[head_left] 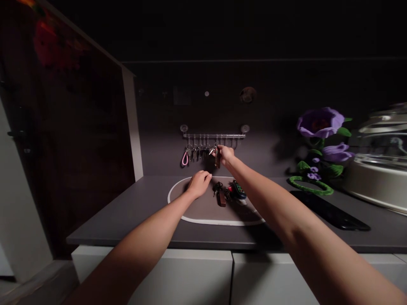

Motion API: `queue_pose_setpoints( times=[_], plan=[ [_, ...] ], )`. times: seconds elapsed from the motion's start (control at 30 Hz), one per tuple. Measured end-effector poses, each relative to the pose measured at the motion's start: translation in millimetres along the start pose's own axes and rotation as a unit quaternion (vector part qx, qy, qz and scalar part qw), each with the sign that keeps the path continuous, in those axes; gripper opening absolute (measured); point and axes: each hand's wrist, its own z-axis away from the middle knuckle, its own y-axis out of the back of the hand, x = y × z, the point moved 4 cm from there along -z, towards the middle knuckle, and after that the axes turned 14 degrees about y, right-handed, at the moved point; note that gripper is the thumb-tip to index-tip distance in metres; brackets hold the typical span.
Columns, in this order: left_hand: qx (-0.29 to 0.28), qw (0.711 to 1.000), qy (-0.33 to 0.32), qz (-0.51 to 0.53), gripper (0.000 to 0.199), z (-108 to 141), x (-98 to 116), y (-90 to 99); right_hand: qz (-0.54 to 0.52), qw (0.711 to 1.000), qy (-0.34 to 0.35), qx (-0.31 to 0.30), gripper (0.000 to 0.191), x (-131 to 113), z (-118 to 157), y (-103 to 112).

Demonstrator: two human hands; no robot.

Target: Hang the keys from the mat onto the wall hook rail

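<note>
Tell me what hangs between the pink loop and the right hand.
In the head view, several small sets of keys hang from the clear rail between the pink loop and the right hand.

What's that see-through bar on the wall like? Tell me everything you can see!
The bar is thin, straight and clear, and looks like shiny plastic. It runs level along the dark wall, with a round, clear mount above each end. Little hooks hang down in a row. Keys and a pink loop hang from its left part. The right hand holds a metal key bunch just below its middle; whether they touch is unclear.
</note>
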Motion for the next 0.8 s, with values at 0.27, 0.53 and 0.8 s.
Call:
queue_pose_setpoints(
  times=[0.27,0.53,0.8],
  plan=[
    [-0.007,1.000,0.008,-0.002,0.030,-1,-2,-0.7,0.026,1.000,-0.007,-0.010,0.019,10,1,4],
    [-0.023,1.000,0.003,-0.005,0.028,1,-1,-1.8,0.059,0.997,0.024,-0.047,0.017,23,-9,12],
    [-0.042,0.999,0.015,0.011,0.027,5,1,-0.9,0.111,0.985,0.081,-0.101,0.014,25,-12,23]
  ],
)
